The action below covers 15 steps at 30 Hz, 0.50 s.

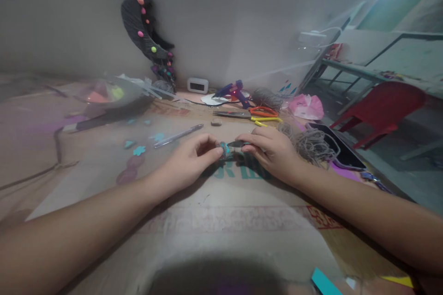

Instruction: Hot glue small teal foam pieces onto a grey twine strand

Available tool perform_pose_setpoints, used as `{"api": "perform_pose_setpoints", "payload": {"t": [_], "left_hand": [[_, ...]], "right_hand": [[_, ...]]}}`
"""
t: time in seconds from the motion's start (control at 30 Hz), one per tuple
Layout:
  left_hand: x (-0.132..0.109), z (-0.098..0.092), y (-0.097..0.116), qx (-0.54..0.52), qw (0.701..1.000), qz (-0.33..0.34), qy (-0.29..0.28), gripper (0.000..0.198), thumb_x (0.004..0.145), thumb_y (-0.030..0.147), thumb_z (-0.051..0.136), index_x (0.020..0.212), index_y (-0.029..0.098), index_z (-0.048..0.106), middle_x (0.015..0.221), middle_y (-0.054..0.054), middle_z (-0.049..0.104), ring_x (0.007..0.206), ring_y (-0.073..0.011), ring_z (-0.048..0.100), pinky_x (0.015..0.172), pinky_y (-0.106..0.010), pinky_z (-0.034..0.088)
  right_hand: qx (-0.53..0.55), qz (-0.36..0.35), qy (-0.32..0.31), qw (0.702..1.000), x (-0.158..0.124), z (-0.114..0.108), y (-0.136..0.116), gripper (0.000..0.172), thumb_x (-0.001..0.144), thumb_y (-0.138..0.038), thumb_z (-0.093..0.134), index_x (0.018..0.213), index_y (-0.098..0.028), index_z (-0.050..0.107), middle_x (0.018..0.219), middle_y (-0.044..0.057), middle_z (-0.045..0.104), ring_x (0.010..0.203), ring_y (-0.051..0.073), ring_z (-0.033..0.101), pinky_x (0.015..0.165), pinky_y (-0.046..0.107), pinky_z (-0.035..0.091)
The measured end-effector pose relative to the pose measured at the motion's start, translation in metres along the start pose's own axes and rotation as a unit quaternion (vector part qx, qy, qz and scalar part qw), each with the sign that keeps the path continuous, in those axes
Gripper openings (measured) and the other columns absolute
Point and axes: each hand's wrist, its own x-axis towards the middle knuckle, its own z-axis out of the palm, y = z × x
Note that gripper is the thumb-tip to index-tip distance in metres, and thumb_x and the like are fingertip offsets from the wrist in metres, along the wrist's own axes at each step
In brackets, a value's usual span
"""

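My left hand [197, 154] is closed, thumb and forefinger pinching a small teal and grey craft piece [225, 150] over the middle of the table. Facing it from the right, my right hand [273, 150] is closed on a small dark pointed tool [237, 144], its tip touching or very near the piece. Most of that tool is hidden by the fingers, so its exact kind does not show. Left of my left hand lie a clear pen [178, 136] and a teal paper flower [139, 150]. A small grey round piece [216, 122] rests just beyond my hands.
Orange-handled scissors [235, 114], a blue glue gun [230, 90] and a white digital clock [197, 85] line the back. Tangled grey yarn [314, 145] and a dark phone-like tray [341, 147] lie right. A decorated grey crescent [138, 27] hangs on the wall; a red chair [387, 106] stands beyond.
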Motion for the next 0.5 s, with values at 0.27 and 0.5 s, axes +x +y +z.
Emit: {"api": "perform_pose_setpoints", "payload": {"t": [0.27, 0.5], "left_hand": [[0.0017, 0.0007, -0.0011, 0.000, 1.000, -0.009, -0.001, 0.019, 0.086, 0.036, 0.058, 0.082, 0.018, 0.056, 0.078, -0.001, 0.057, 0.075, -0.0150, 0.053, 0.071, -0.031, 0.042], [0.0007, 0.0012, 0.0027, -0.016, 1.000, -0.019, 0.008, 0.017, 0.085, 0.034, 0.059, 0.081, 0.018, 0.055, 0.075, 0.000, 0.058, 0.073, -0.0151, 0.054, 0.069, -0.030, 0.043]], "right_hand": [[0.008, 0.004, 0.009, 1.000, 0.0000, -0.0022, -0.0013, 0.035, 0.099, -0.036, 0.049, 0.102, -0.011, 0.073, 0.073, 0.006, 0.062, 0.068, 0.017, 0.054, 0.066, 0.029, 0.040], [-0.002, 0.007, 0.019, 1.000, 0.0002, -0.0039, -0.0028, 0.038, 0.100, -0.041, 0.045, 0.105, -0.014, 0.071, 0.074, 0.005, 0.061, 0.069, 0.017, 0.055, 0.066, 0.029, 0.042]]}}
